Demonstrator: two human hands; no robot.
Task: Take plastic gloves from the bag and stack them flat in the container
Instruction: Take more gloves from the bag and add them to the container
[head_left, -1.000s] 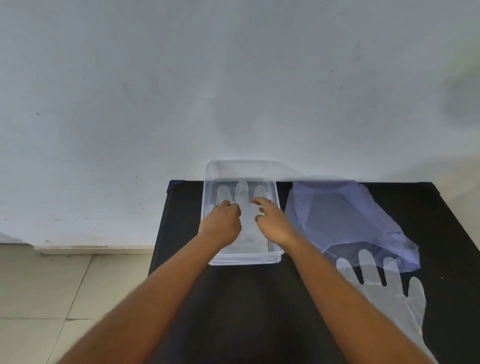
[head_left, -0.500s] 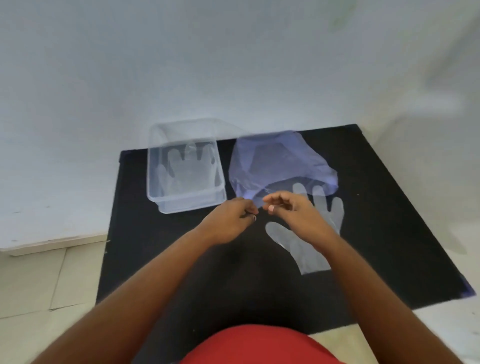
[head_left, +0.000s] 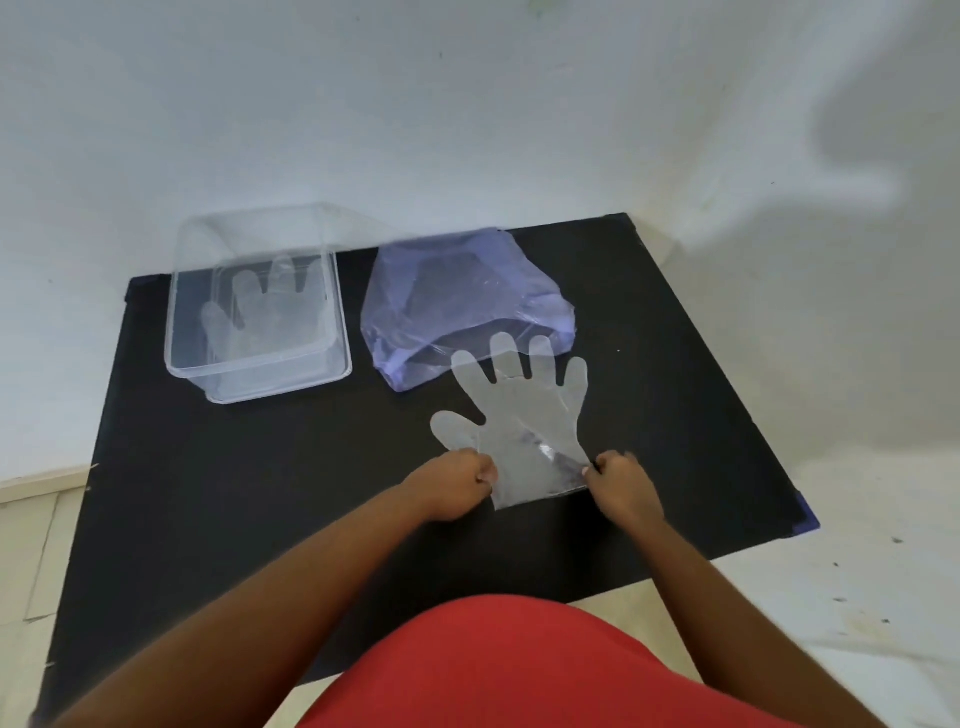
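Both hands are now leaving the container (head_left: 258, 364) at the table's (head_left: 260, 519) far left, one glove lying flat inside. The left hand (head_left: 457, 486) and right hand (head_left: 621, 480) are pinching the next glove (head_left: 524, 415) mid-table, fingers closed on its cuff edges, near the bag (head_left: 462, 301).

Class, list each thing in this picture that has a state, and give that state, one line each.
Clear rectangular plastic container: open, glove lying flat inside.
Purple plastic bag: open, crumpled.
Translucent plastic glove on the black mat: flat, cuff pinched.
Left hand: gripping cuff.
Right hand: gripping cuff.
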